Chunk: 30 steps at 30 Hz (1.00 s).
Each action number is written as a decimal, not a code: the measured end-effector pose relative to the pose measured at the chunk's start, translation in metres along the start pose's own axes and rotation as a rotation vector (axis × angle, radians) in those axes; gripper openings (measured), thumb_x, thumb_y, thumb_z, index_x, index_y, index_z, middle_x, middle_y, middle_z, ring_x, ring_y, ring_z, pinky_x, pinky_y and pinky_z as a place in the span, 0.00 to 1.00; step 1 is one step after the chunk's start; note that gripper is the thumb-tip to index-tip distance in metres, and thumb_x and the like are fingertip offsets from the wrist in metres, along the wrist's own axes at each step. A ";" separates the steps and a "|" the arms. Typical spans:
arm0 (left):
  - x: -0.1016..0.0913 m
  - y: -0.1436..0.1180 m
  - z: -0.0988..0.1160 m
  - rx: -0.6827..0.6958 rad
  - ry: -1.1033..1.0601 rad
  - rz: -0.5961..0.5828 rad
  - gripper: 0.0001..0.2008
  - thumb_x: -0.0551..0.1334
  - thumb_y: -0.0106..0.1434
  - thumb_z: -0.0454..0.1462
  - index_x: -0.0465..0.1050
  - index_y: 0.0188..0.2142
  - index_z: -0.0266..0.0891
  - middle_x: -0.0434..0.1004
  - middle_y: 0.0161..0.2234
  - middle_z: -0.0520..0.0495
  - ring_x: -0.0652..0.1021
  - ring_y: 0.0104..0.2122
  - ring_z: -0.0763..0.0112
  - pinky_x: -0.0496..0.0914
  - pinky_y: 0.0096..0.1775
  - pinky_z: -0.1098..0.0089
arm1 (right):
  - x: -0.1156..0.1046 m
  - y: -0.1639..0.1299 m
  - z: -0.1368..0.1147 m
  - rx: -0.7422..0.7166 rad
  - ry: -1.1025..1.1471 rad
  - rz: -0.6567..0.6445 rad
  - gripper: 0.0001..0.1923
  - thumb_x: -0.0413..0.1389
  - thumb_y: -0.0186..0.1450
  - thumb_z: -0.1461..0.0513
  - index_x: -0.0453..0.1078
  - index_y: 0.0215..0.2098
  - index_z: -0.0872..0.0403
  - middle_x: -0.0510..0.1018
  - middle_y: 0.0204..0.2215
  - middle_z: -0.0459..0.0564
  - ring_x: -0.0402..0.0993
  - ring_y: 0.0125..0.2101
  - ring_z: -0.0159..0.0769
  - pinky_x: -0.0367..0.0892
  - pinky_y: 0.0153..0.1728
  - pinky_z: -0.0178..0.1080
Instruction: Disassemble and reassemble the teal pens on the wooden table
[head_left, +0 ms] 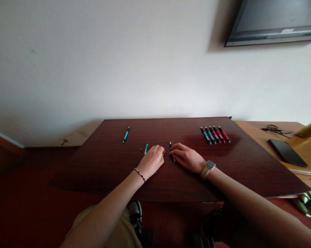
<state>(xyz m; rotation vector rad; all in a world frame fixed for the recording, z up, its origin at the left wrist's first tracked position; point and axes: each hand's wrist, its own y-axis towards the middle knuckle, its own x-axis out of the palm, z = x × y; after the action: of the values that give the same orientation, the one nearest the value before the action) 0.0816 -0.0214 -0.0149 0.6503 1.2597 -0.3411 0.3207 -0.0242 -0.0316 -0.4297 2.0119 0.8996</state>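
Note:
My left hand [153,159], with a beaded bracelet at the wrist, rests on the dark table with its fingers curled together. A small pale tip shows at its fingertips; the rest of that piece is hidden. Beside this hand lie a turquoise pen barrel [146,148] and a tiny dark piece [141,150]. My right hand [188,158], wearing a watch, has its fingers bent down at a black pen part [170,146] with a silvery tip. Below its fingertips a thin white piece [174,158] sticks out. The fingers partly cover both.
A turquoise pen [126,134] lies at the table's left. Several turquoise and red pens [215,134] form a row at the right. A wooden side table [251,129] holds a black phone [287,152], a cable [276,129] and a yellow object [309,131]. A screen [277,20] hangs above.

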 end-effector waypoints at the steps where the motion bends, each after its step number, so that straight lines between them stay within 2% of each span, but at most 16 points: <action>1: 0.001 0.000 0.001 0.009 -0.004 0.007 0.09 0.56 0.67 0.25 0.65 0.41 0.41 0.74 0.42 0.45 0.76 0.46 0.61 0.72 0.53 0.59 | -0.001 0.000 0.000 -0.005 0.003 0.002 0.13 0.53 0.75 0.63 0.75 0.54 0.48 0.74 0.54 0.55 0.76 0.51 0.43 0.76 0.54 0.46; 9: 0.012 0.004 0.010 0.016 -0.033 0.067 0.08 0.57 0.67 0.26 0.64 0.41 0.40 0.73 0.40 0.45 0.77 0.44 0.59 0.75 0.50 0.58 | -0.008 0.002 -0.007 -0.031 0.061 0.005 0.14 0.51 0.76 0.62 0.72 0.57 0.48 0.76 0.53 0.55 0.77 0.49 0.41 0.76 0.52 0.45; 17: 0.016 0.004 0.013 0.035 -0.125 0.125 0.15 0.58 0.65 0.26 0.62 0.48 0.41 0.75 0.42 0.46 0.79 0.44 0.60 0.76 0.49 0.59 | -0.008 0.001 -0.009 -0.027 0.084 -0.033 0.12 0.51 0.76 0.62 0.69 0.56 0.49 0.77 0.52 0.55 0.78 0.48 0.41 0.76 0.50 0.43; 24: 0.017 0.004 0.015 0.082 -0.132 0.122 0.17 0.58 0.65 0.25 0.62 0.50 0.41 0.75 0.45 0.44 0.79 0.47 0.59 0.75 0.52 0.57 | -0.009 0.000 -0.007 -0.086 0.082 -0.094 0.13 0.50 0.77 0.63 0.71 0.57 0.48 0.78 0.51 0.54 0.78 0.49 0.40 0.75 0.50 0.41; 30: 0.016 0.004 0.015 0.108 -0.144 0.098 0.16 0.57 0.66 0.24 0.61 0.50 0.42 0.74 0.44 0.45 0.78 0.47 0.59 0.75 0.52 0.57 | -0.009 0.001 -0.006 -0.088 0.080 -0.088 0.13 0.50 0.77 0.63 0.72 0.55 0.48 0.79 0.49 0.53 0.78 0.48 0.40 0.75 0.50 0.41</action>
<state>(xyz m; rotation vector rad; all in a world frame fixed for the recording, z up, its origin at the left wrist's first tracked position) 0.0994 -0.0262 -0.0263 0.7633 1.0737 -0.3698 0.3215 -0.0288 -0.0218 -0.6074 2.0145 0.9316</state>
